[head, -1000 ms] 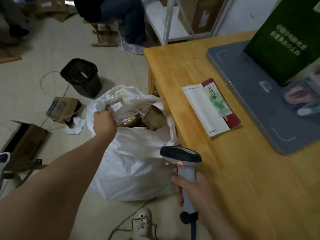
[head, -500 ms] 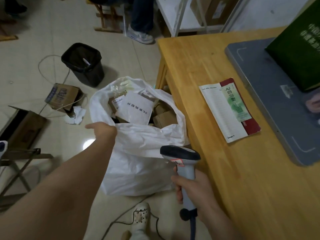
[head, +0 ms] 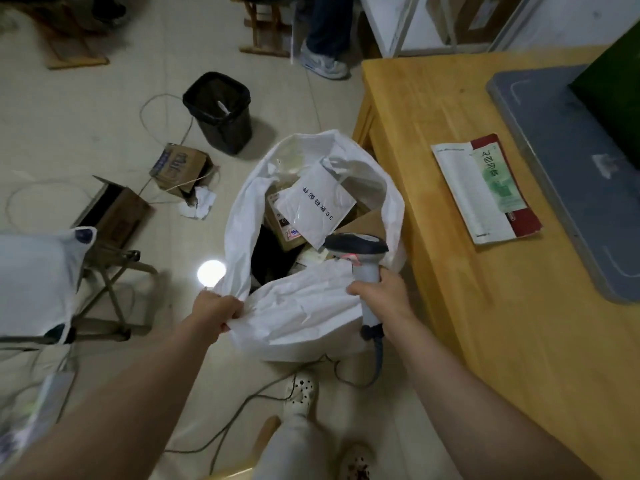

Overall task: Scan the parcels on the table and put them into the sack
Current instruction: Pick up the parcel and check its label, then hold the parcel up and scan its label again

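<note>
A white sack (head: 304, 313) stands open on the floor beside the wooden table (head: 491, 306). Inside it lie a white parcel bag with black printed characters (head: 311, 206) and brown cardboard parcels (head: 284, 233). My left hand (head: 216, 313) grips the sack's near rim at its left side. My right hand (head: 382, 296) holds the grey barcode scanner (head: 360, 251) by its handle, over the sack's near right rim. A book with a red and green cover (head: 485, 192) lies on the table.
A grey tray (head: 571, 174) sits on the table's right part with a green box at its far end. On the floor are a black bin (head: 218, 109), open cardboard boxes (head: 180, 168), crumpled paper, cables and a folding stool (head: 107, 289). Another person's shoe (head: 323, 65) is near the table's far corner.
My left hand let go of the white parcel, which now lies in the sack, and took hold of the sack's near rim. My right hand brought the scanner over the sack.
</note>
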{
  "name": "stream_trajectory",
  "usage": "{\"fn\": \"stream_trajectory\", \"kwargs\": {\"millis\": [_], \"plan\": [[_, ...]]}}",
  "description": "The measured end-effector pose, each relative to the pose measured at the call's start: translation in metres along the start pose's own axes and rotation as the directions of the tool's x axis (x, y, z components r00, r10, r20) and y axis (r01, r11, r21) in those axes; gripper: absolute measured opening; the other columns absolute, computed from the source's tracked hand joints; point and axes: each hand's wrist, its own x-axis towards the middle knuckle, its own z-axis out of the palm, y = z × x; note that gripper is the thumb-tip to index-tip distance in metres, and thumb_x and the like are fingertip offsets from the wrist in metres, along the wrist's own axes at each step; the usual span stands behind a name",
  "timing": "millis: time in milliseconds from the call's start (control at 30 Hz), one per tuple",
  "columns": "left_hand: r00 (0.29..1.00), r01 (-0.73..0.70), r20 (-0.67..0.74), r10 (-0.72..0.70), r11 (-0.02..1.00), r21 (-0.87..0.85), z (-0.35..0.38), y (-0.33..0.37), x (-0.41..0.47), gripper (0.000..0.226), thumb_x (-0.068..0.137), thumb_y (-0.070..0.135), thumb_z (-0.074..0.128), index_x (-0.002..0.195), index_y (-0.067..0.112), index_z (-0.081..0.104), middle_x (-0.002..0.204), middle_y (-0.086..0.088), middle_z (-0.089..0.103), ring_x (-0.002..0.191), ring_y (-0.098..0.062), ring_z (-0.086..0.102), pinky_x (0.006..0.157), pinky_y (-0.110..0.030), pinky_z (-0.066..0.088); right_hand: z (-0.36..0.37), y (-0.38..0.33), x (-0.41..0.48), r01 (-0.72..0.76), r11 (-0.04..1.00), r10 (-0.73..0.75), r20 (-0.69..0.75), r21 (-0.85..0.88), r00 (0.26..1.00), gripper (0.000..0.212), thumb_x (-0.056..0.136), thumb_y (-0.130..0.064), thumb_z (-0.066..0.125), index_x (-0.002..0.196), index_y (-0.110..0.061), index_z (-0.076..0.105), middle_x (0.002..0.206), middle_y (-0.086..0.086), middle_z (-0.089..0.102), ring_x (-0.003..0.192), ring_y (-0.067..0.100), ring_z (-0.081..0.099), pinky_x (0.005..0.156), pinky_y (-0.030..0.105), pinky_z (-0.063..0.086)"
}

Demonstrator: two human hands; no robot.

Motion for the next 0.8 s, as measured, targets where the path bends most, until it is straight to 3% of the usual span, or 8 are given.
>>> {"fn": "stream_trajectory", "kwargs": {"millis": [133,233,300,400,533,600,700,800], "plan": [[0.990,0.130,0.014,-0.137,0.966,0.225,-0.012,-0.099,-0.005,0.013,0.076,-0.007,0.056,0.072,0.002,0.047,0.078,-0.015,0.048,0.062,-0.023,0.046,0.053,-0.023,0.039,0.002,0.014,0.000,0.137,0.956,-0.191,-0.195,-0.260,0.962,0.041,0.081,-0.026,0.073,0.117,-0.010,0.060,0.151,0.002,0.029,0.133,0.026,0.035,0.107,0.046,0.036],[0.976,0.212,-0.036,-0.213,0.910,0.357,-0.016,-0.151,-0.020,0.010,0.078,-0.002,0.058,0.082,-0.001,0.048,0.071,-0.014,0.046,0.057,-0.019,0.042,0.048,-0.021,0.034,-0.002,0.033,-0.017,0.142,0.843,-0.330,-0.290,-0.519,0.898,0.026,0.081,-0.039,0.071,0.093,-0.021,0.056,0.151,0.003,0.022,0.136,0.028,0.023,0.112,0.046,0.025],[0.975,0.220,-0.072,-0.209,0.879,0.424,-0.017,-0.170,-0.038,0.014,0.077,0.001,0.061,0.074,0.000,0.048,0.069,-0.012,0.046,0.056,-0.018,0.043,0.047,-0.021,0.034,-0.003,0.051,-0.027,0.156,0.800,-0.407,-0.333,-0.579,0.851,0.027,0.080,-0.038,0.071,0.088,-0.018,0.054,0.151,0.007,0.019,0.135,0.030,0.021,0.112,0.041,0.020],[0.975,0.223,-0.085,-0.207,0.874,0.431,-0.016,-0.185,-0.065,0.017,0.070,0.002,0.066,0.079,-0.001,0.052,0.075,-0.012,0.052,0.063,-0.021,0.052,0.047,-0.022,0.039,-0.002,0.071,-0.039,0.203,0.874,-0.347,-0.274,-0.441,0.897,0.036,0.084,-0.026,0.070,0.109,-0.004,0.059,0.152,0.011,0.021,0.133,0.031,0.032,0.109,0.034,0.029],[0.976,0.215,-0.099,-0.193,0.920,0.327,-0.018,-0.200,-0.081,0.036,0.070,0.001,0.071,0.101,-0.004,0.054,0.081,-0.011,0.053,0.072,-0.024,0.055,0.053,-0.030,0.050,0.008,0.080,-0.064,0.173,0.971,-0.190,-0.090,-0.164,0.978,0.041,0.087,-0.012,0.066,0.124,0.000,0.054,0.120,0.015,0.057,0.112,0.030,0.055,0.093,0.037,0.046],[0.980,0.194,-0.100,-0.173,0.946,0.261,-0.017,-0.206,-0.088,0.037,0.071,-0.002,0.071,0.104,-0.006,0.055,0.086,-0.013,0.053,0.082,-0.026,0.054,0.071,-0.032,0.052,0.014,0.087,-0.075,0.138,0.982,-0.148,-0.071,-0.131,0.986,0.040,0.086,-0.011,0.067,0.123,-0.001,0.054,0.115,0.013,0.058,0.109,0.029,0.057,0.092,0.038,0.048],[0.964,0.245,-0.149,-0.219,0.950,0.192,-0.013,-0.206,-0.091,0.035,0.076,-0.001,0.064,0.109,-0.002,0.051,0.100,-0.016,0.051,0.096,-0.027,0.056,0.070,-0.026,0.043,0.014,0.097,-0.084,0.106,0.982,-0.116,-0.058,-0.155,0.992,0.035,0.083,-0.009,0.069,0.114,-0.002,0.057,0.107,0.014,0.060,0.106,0.034,0.060,0.091,0.044,0.052],[0.955,0.225,-0.178,-0.237,0.970,-0.087,-0.022,-0.182,-0.077,0.048,0.079,0.012,0.056,0.123,-0.004,0.045,0.121,-0.018,0.050,0.107,-0.035,0.053,0.077,-0.036,0.047,0.006,0.100,-0.085,0.073,0.978,-0.081,-0.030,-0.193,0.996,0.036,0.083,-0.007,0.068,0.116,0.000,0.056,0.104,0.014,0.059,0.100,0.031,0.059,0.086,0.042,0.052]]}}
